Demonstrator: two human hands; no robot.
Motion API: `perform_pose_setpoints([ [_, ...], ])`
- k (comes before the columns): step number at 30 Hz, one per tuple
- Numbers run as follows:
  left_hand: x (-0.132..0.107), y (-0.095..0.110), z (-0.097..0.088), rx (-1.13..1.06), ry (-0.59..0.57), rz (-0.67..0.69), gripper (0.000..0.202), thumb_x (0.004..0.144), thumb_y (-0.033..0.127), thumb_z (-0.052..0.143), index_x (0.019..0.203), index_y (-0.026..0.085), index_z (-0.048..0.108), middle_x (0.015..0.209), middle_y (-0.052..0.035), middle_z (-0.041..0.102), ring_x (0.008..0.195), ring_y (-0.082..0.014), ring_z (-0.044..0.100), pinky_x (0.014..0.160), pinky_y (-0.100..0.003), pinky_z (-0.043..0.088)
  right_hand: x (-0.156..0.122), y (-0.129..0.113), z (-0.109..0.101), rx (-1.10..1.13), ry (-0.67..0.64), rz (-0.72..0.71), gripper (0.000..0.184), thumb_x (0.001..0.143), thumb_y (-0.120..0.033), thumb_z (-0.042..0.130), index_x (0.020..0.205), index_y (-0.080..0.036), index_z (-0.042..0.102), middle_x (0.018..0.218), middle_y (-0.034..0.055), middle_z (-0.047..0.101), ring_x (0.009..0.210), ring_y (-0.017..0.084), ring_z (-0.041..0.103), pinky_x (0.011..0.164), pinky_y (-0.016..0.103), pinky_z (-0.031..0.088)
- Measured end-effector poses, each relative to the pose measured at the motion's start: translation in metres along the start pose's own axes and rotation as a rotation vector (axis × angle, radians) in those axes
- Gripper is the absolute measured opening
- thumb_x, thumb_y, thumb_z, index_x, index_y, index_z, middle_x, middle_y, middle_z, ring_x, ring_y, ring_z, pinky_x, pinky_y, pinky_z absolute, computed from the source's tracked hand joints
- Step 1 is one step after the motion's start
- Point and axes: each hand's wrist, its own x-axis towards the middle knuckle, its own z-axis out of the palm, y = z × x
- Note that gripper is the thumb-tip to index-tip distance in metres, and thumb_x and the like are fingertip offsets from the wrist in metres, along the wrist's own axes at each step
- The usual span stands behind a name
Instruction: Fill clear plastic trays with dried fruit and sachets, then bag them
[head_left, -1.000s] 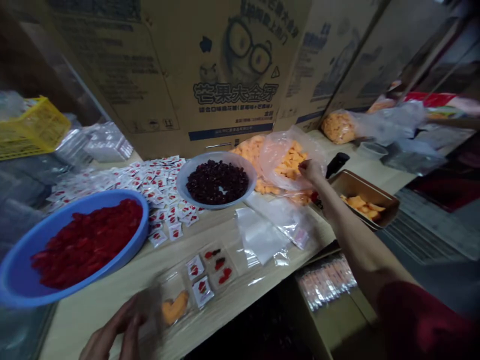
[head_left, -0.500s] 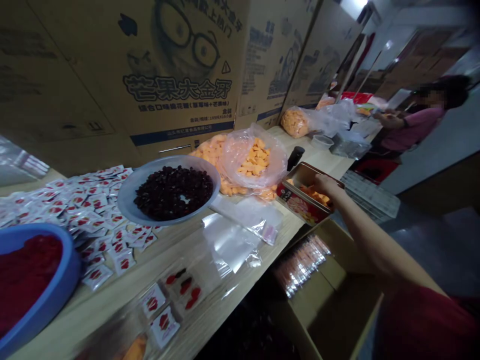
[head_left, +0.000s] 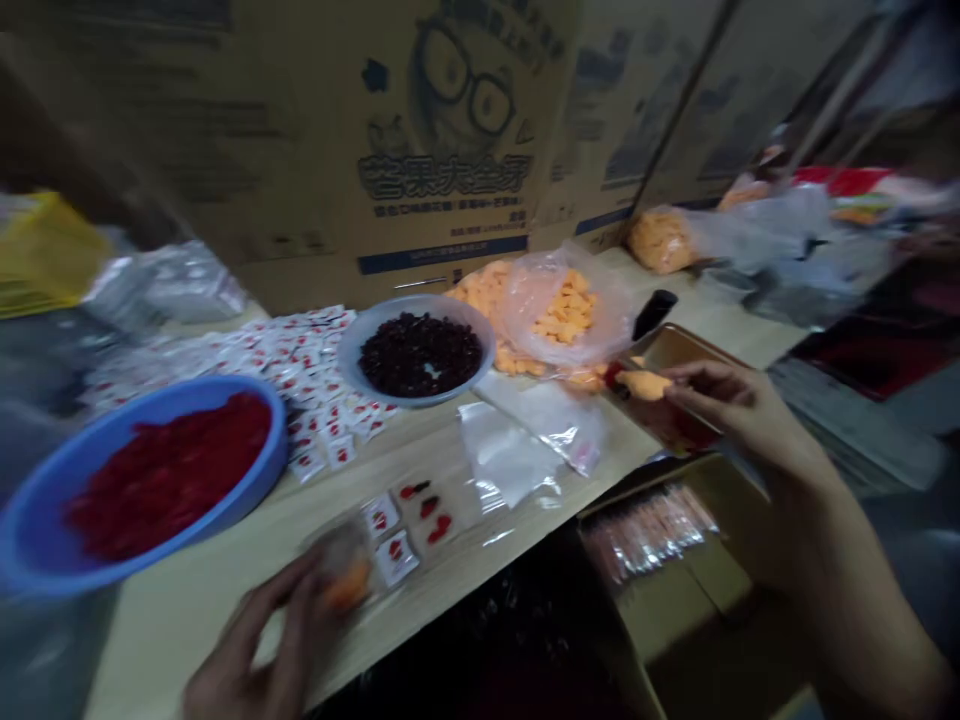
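Note:
My right hand pinches an orange candy piece in its fingertips, held in the air in front of the metal tray. My left hand is at the table's near edge, its fingers on a clear plastic bag that holds an orange piece, small red-and-white sachets and red and dark bits. The hand is blurred by motion. A stack of empty clear bags lies between the two hands.
A blue bowl of red pieces stands at the left, a grey bowl of dark pieces in the middle, loose sachets between them. A plastic bag of orange pieces is behind. Cardboard cartons wall the back; an open box sits below the table edge.
My right hand has come back from the metal tray toward me with an orange piece in its fingers. My left hand is in view again at the filled bag. The camera swung back left.

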Motion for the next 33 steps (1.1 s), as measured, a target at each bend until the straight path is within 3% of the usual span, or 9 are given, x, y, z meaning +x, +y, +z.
perform_pose_setpoints([
  [3, 0.016, 0.044, 0.006, -0.196, -0.101, 0.0, 0.023, 0.093, 0.037, 0.057, 0.108, 0.025, 0.07, 0.106, -0.0032, 0.073, 0.099, -0.0199, 0.067, 0.084, -0.028, 0.053, -0.026, -0.008, 0.092, 0.181, -0.301, -0.028, 0.033, 0.071, -0.045, 0.084, 0.091, -0.021, 0.076, 0.089, 0.0054, 0.075, 0.077, 0.018, 0.067, 0.07, 0.027, 0.052],
  [5, 0.035, 0.055, 0.007, -0.293, -0.166, 0.062, 0.024, 0.093, 0.034, 0.058, 0.112, 0.022, 0.069, 0.118, -0.0066, 0.069, 0.108, -0.0201, 0.064, 0.091, -0.03, 0.05, -0.039, -0.013, 0.165, 0.312, -0.522, -0.021, 0.03, 0.075, -0.044, 0.082, 0.093, -0.021, 0.077, 0.092, 0.0054, 0.076, 0.08, 0.019, 0.068, 0.072, 0.028, 0.053],
  [9, 0.058, 0.037, -0.008, -0.41, -0.1, -0.125, 0.032, 0.092, 0.038, 0.061, 0.118, 0.019, 0.064, 0.107, -0.0078, 0.07, 0.093, -0.0171, 0.064, 0.08, -0.027, 0.05, -0.079, -0.029, 0.294, 0.576, -0.615, 0.034, 0.029, 0.079, -0.04, 0.077, 0.101, -0.022, 0.074, 0.097, 0.0051, 0.076, 0.082, 0.019, 0.069, 0.073, 0.031, 0.055],
  [12, 0.052, 0.017, -0.014, -0.567, -0.191, -0.304, 0.041, 0.088, 0.04, 0.067, 0.121, 0.017, 0.058, 0.091, -0.0046, 0.07, 0.08, -0.0151, 0.064, 0.071, -0.025, 0.05, -0.111, -0.034, 0.342, 0.586, -0.571, -0.034, 0.021, 0.085, -0.036, 0.071, 0.1, -0.022, 0.073, 0.099, 0.0051, 0.075, 0.088, 0.02, 0.068, 0.078, 0.033, 0.055],
  [16, 0.036, -0.002, -0.005, -0.648, -0.21, -0.359, 0.044, 0.083, 0.034, 0.072, 0.12, 0.017, 0.056, 0.095, -0.0039, 0.068, 0.08, -0.0144, 0.063, 0.076, -0.027, 0.051, -0.139, -0.019, 0.354, 0.476, -0.568, -0.091, 0.019, 0.087, -0.03, 0.068, 0.103, -0.022, 0.072, 0.1, 0.0051, 0.074, 0.083, 0.019, 0.067, 0.075, 0.033, 0.054],
  [19, 0.03, -0.011, -0.001, -0.499, -0.26, -0.333, 0.036, 0.084, 0.028, 0.068, 0.118, 0.018, 0.058, 0.095, -0.0036, 0.067, 0.082, -0.0153, 0.063, 0.076, -0.027, 0.05, -0.145, 0.001, 0.346, 0.388, -0.6, -0.144, 0.022, 0.088, -0.029, 0.067, 0.109, -0.024, 0.071, 0.107, 0.0064, 0.072, 0.091, 0.021, 0.066, 0.076, 0.034, 0.054],
  [25, 0.039, -0.014, -0.013, -0.066, -0.468, -0.146, 0.028, 0.086, 0.015, 0.058, 0.113, 0.022, 0.062, 0.105, -0.0041, 0.069, 0.092, -0.0182, 0.063, 0.081, -0.03, 0.047, -0.134, 0.019, 0.341, 0.229, -0.528, -0.447, 0.021, 0.092, -0.02, 0.06, 0.11, -0.026, 0.071, 0.113, 0.0064, 0.069, 0.111, 0.024, 0.06, 0.101, 0.046, 0.045],
  [29, 0.048, -0.013, -0.013, 0.046, -0.548, 0.002, 0.022, 0.089, 0.012, 0.052, 0.104, 0.021, 0.066, 0.102, -0.0053, 0.067, 0.094, -0.0188, 0.062, 0.083, -0.03, 0.047, -0.128, 0.015, 0.349, 0.112, -0.566, -0.615, 0.026, 0.092, -0.013, 0.058, 0.113, -0.024, 0.069, 0.116, 0.0054, 0.07, 0.112, 0.024, 0.058, 0.101, 0.045, 0.043],
  [33, 0.043, -0.017, -0.002, 0.252, -0.467, 0.131, 0.025, 0.09, 0.011, 0.05, 0.104, 0.019, 0.069, 0.108, -0.0089, 0.064, 0.105, -0.0226, 0.056, 0.092, -0.036, 0.045, -0.127, 0.01, 0.357, -0.136, -0.604, -0.732, 0.027, 0.094, -0.013, 0.057, 0.118, -0.023, 0.067, 0.12, 0.006, 0.07, 0.111, 0.028, 0.055, 0.095, 0.047, 0.041],
])
